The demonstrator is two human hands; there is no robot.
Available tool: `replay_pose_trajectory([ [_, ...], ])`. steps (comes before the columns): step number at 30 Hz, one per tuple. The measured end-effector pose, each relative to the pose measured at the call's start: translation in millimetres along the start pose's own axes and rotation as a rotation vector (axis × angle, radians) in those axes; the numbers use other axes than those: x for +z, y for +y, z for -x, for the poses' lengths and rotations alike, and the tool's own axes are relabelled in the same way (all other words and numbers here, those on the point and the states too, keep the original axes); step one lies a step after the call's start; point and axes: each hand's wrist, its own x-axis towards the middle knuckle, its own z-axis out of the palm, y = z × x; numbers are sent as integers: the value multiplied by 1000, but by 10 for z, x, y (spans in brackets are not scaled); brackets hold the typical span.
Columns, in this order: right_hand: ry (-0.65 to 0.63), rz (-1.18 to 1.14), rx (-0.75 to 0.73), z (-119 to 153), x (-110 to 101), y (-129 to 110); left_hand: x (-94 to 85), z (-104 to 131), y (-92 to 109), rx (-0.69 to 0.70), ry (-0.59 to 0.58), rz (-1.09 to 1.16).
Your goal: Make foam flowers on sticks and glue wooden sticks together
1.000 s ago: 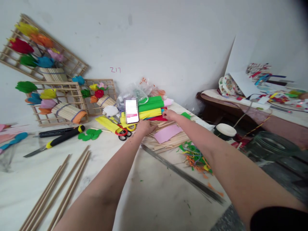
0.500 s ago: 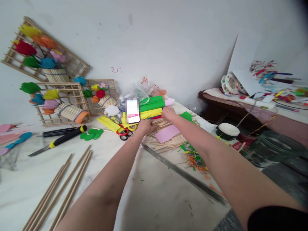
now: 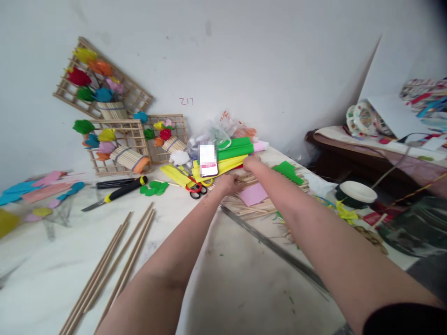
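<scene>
My left hand (image 3: 227, 184) reaches over the left part of a heap of thin wooden sticks (image 3: 265, 207), its fingers curled down close to them. Beside it, my right hand (image 3: 252, 163) is closed at the right end of folded yellow crepe paper (image 3: 226, 166). What either hand grips is too small or hidden to make out. Just below the hands, a pink paper piece (image 3: 253, 194) lies on the sticks. A phone (image 3: 208, 160) with a lit screen leans behind my left hand, and red-handled scissors (image 3: 196, 188) lie to its left.
Flower-decorated stick lattices (image 3: 117, 146) lean at the back left. A utility knife (image 3: 115, 194) with its blade out lies before them, near green paper pieces (image 3: 153, 188) and long wooden dowels (image 3: 108, 270). Thin wires (image 3: 275, 249) cross the front; a glass jar (image 3: 419, 228) stands right.
The view has turned left, so the whole scene sits farther right. My right hand has come slightly closer to my left hand, which stays by the sticks.
</scene>
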Motion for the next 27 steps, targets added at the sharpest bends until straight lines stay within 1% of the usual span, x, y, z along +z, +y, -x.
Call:
replay_pose_trajectory([
  [4, -52, 89, 72, 151, -81, -77, -33, 166, 67, 21, 65, 10],
  [8, -68, 146, 91, 360, -211, -134, -93, 393, 129, -43, 48, 42],
  [11, -37, 185, 60, 523, -321, -186, -174, 612, 162, -115, -3, 34],
  [13, -3, 175, 36, 638, -396, -249, -234, 771, 163, -125, -27, 8],
  [15, 31, 154, 14, 771, -462, -347, -289, 935, 136, -122, -17, -17],
  [19, 68, 119, -21, 1138, -511, -668, -359, 1292, -2, -194, 76, -17],
  [21, 80, 58, -39, 1372, -467, -886, -393, 1486, -101, -272, 137, 25],
  [23, 101, -87, -84, 1621, -381, -1125, -455, 1683, -220, -383, 208, 80],
  [25, 97, -208, -187, 1858, -277, -1367, -568, 1882, -370, -477, 280, 119],
  [27, 104, -286, -280, 2056, -181, -1597, -730, 2093, -555, -527, 343, 127],
])
